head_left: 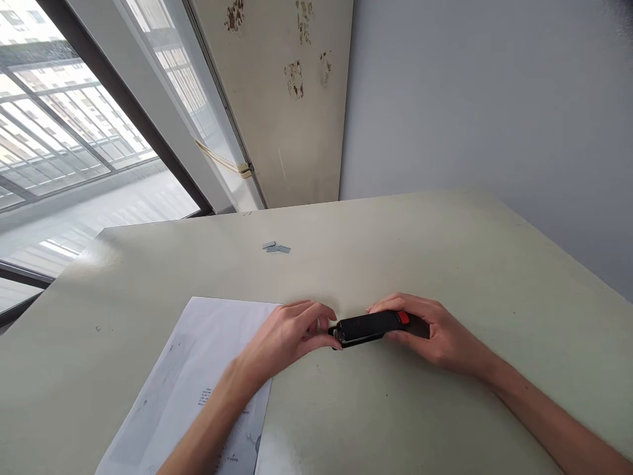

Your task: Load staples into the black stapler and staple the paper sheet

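A black stapler (370, 326) with a red patch near its right end lies level between my two hands, just above or on the table. My right hand (438, 330) is wrapped round its right end, thumb on the near side and fingers on the far side. At the stapler's left tip, my left hand (297, 330) pinches with thumb and fingers. The left forearm crosses over a printed sheet of paper (173, 389). Whether the stapler's underside touches the table is hard to make out.
Several small grey strips of staples (277, 248) lie farther back on the pale table (395, 257). Behind the table stand a scuffed cream cabinet or panel (297, 145) and a grey wall (484, 99). A window (74, 119) is at the left.
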Motion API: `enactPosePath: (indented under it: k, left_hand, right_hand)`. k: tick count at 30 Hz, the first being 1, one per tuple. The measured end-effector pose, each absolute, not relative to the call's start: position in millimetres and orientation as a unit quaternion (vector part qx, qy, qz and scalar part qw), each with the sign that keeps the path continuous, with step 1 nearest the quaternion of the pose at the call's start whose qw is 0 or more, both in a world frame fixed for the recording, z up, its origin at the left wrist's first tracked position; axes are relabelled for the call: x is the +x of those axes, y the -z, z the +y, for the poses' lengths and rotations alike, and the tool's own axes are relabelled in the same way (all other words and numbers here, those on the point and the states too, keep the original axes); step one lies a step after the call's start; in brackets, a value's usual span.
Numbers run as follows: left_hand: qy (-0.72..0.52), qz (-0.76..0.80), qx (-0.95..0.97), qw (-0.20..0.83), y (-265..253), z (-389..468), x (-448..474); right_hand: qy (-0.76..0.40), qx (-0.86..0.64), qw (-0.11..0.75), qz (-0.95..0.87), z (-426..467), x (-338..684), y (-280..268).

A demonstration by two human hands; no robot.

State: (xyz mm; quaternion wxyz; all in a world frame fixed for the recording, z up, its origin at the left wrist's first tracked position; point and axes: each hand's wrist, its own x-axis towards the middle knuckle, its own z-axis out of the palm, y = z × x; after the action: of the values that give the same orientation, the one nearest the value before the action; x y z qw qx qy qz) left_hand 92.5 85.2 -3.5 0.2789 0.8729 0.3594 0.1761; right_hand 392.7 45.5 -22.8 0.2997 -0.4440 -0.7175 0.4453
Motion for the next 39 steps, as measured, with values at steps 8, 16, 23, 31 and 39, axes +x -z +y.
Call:
enactPosePath:
  k: [8,16,23,31,39]
  left_hand:
    - [-0.111,0.54,0.82,0.152,-41,86,15]
    - [-0.057,0.655,0.753,0.02,13,47,-88]
    - [-0.053,0.623,0.781,0.008,40,16,-65]
    - [-0.099,0.593,0.798,-0.036,39,-13,1]
    - [-0.11,0.604,0.788,-0.043,40,-34,20]
  right_hand:
    - [-0.411,-0.458,0.314,-0.723,44,387,22]
    - [-0.425,-0.46,0.322,-0.71,43,384,17]
    - [-0.413,-0.469,0.328,-0.708,44,383,19]
    - [-0.412,-0.459,0.336,-0.712,44,382,19]
    - [-0.412,-0.468,0.328,-0.71,42,383,17]
